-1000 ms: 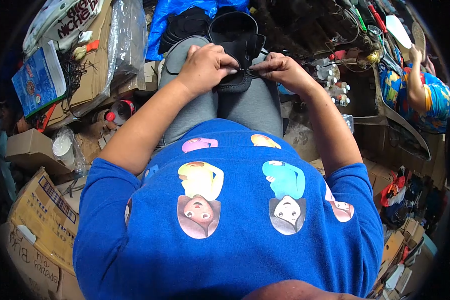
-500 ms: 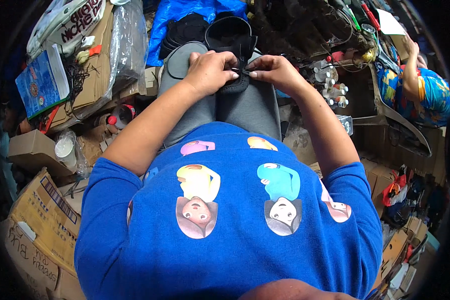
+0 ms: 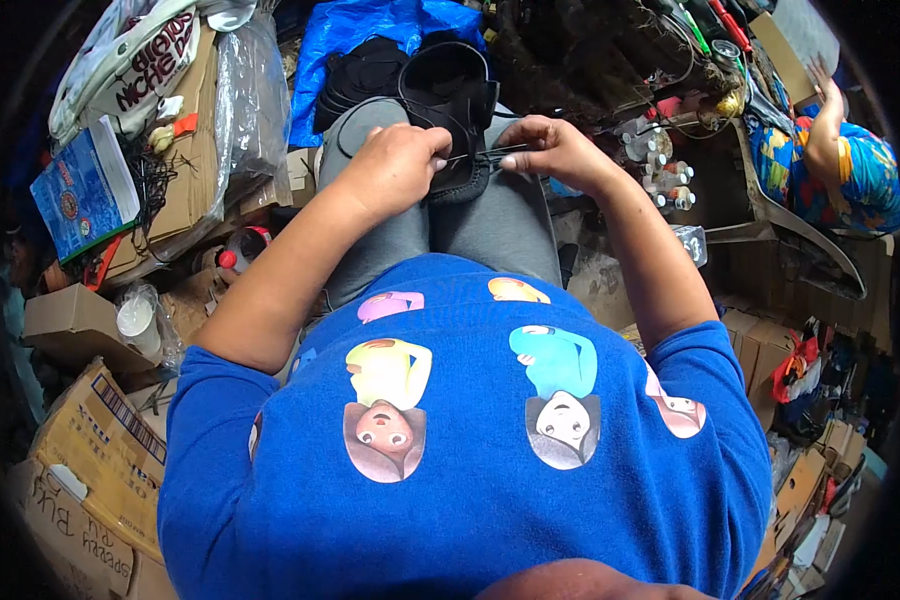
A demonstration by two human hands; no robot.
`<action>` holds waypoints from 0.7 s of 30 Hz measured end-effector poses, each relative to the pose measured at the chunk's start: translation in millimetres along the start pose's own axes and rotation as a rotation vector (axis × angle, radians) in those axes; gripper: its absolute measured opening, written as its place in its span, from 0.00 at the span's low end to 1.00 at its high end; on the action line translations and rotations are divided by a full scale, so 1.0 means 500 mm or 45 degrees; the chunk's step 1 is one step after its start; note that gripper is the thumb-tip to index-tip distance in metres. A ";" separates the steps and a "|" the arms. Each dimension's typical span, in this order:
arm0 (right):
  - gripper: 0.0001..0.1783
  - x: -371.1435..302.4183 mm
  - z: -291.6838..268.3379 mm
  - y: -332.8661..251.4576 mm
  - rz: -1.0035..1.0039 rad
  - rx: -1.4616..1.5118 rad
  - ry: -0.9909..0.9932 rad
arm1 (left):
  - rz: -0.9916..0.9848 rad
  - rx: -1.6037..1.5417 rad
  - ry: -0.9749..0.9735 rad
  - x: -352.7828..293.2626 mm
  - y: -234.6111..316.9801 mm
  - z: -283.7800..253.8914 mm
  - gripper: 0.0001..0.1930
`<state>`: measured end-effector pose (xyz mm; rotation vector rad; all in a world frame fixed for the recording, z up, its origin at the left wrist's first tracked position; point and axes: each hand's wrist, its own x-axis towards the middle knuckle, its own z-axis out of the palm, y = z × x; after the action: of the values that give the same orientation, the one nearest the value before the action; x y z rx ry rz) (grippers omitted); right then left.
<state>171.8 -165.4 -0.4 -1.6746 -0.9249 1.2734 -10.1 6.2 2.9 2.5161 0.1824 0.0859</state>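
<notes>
A black shoe [image 3: 462, 185] lies across my lap, its round collar facing away and its stitched toe end nearest me. My left hand [image 3: 398, 165] is at the shoe's left edge, fingertips closed on a thin dark thread. On the other side my right hand [image 3: 553, 150] pinches the thread [image 3: 510, 149] between thumb and forefinger, just off the seam. Thin dark strands run between the fingertips and the shoe; whether a needle is among them is too fine to tell. A loop of black thread also curves over my left knee.
Black material [image 3: 365, 80] lies on a blue plastic sheet [image 3: 315, 50] beyond my knees. At left are cardboard boxes [image 3: 75, 320], a blue book [image 3: 85, 190] and a plastic-wrapped stack [image 3: 250, 90]. Small bottles [image 3: 660, 180] stand at right, near another person in a patterned shirt [image 3: 860, 185].
My hands have moved a little apart, the right one away from the seam, and more thread shows between them. A thread loop rises over my left knee. The other person's raised sheet has shifted.
</notes>
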 end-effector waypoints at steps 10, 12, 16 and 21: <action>0.10 -0.065 -0.050 -0.011 -0.180 -0.057 0.286 | 0.083 -0.090 -0.043 0.021 0.000 0.016 0.08; 0.10 -0.039 -0.065 -0.019 -0.135 -0.359 0.370 | 0.112 0.022 -0.023 0.020 0.007 0.009 0.08; 0.11 -0.007 -0.069 0.046 -0.157 -0.806 0.713 | 0.140 0.042 0.034 0.021 0.004 0.020 0.07; 0.07 -0.048 -0.003 -0.078 -0.663 -1.295 0.455 | 0.116 0.031 0.041 0.007 -0.007 0.029 0.07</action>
<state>165.0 -171.7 44.3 -2.0636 -1.7819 0.0825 -5.5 1.2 -10.8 2.5477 0.0826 0.1621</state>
